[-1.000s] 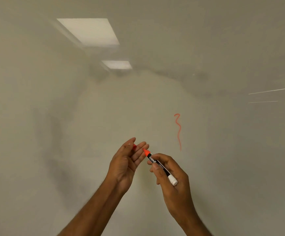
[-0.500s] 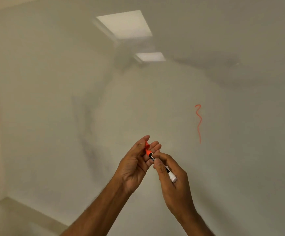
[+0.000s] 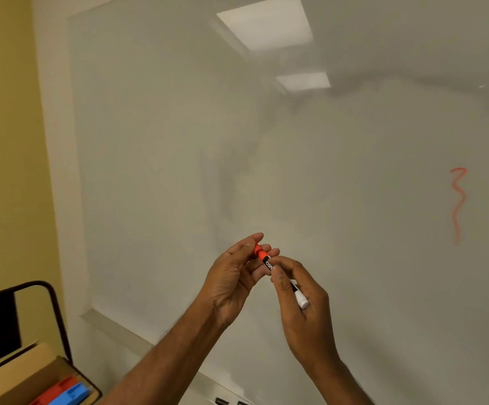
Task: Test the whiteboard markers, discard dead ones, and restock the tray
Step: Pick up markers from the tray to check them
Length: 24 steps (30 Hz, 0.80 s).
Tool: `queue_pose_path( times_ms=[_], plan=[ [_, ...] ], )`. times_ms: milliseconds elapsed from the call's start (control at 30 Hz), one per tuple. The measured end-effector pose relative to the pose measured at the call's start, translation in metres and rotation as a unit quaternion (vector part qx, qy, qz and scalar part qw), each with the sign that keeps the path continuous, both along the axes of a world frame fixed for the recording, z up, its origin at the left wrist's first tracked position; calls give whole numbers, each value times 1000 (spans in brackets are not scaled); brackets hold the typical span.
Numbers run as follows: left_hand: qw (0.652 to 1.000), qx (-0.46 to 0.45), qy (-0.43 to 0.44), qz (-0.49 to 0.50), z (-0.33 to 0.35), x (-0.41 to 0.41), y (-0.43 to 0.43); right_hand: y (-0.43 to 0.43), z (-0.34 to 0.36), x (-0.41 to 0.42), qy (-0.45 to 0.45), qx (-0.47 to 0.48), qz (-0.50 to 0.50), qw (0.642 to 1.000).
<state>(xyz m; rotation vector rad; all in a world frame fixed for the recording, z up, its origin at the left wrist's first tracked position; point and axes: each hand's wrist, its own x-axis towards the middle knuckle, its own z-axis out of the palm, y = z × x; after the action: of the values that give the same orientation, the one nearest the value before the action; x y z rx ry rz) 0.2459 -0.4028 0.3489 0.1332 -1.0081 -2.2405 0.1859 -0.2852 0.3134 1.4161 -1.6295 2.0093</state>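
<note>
The marker [image 3: 269, 263], its orange cap [image 3: 258, 249] over the tip, is held before the whiteboard [image 3: 164, 141], below and well left of the red squiggle [image 3: 458, 206]. The right hand [image 3: 304, 314] grips the barrel and the left hand [image 3: 231, 282] pinches the cap. This looks like recapping a marker that writes. Next, press the cap squarely home, then restock it.

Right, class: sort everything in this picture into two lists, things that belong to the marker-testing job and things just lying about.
Belongs to the job: marker in the right hand; orange cap in the left hand; whiteboard; red test squiggle; tray ledge; cardboard box of red and blue items, probably stock.
Just lying about: black metal frame; yellow wall.
</note>
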Motion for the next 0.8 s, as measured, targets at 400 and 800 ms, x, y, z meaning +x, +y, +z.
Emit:
queue_pose_path(
  times_ms=[400, 800],
  plan=[
    [999, 5, -43, 33, -37, 39, -99, -117, -39, 38, -18, 35, -16, 999],
    [977, 2, -165, 135, -114, 44, -173, -162, -106, 8, -59, 168, 35, 983]
  ],
)
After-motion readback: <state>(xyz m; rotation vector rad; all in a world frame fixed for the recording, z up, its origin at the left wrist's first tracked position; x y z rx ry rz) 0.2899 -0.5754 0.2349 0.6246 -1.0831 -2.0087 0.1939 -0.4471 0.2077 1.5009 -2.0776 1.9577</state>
